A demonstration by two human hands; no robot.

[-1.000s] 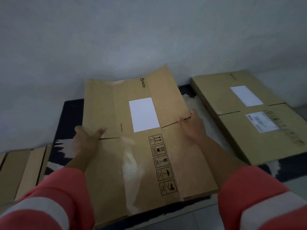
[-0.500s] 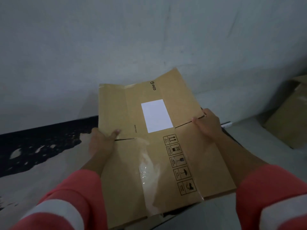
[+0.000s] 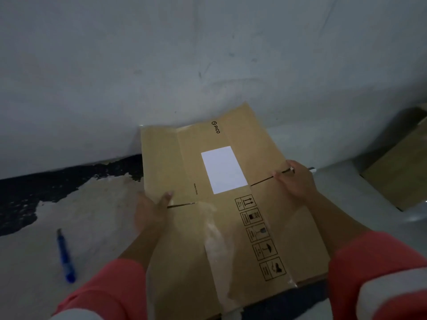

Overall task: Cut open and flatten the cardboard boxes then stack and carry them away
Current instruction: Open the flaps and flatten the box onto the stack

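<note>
Two hands hold one flattened box [image 3: 221,204] in the head view, raised in front of the person with its far flaps toward the grey wall [image 3: 161,65]. The left hand [image 3: 151,211] grips the left edge at the slit between flap and panel, thumb on top and fingers hidden beneath. The right hand [image 3: 294,181] clasps the right edge at the matching slit. The box, white label [image 3: 223,169] upward, looks already cut open and pressed flat. A blue cutter [image 3: 65,257] lies on the floor at left, apart from both hands. Another cardboard box [image 3: 397,172] sits at the right; whether it is flattened cannot be told. By this showing, stacking and carrying away remain.
</note>
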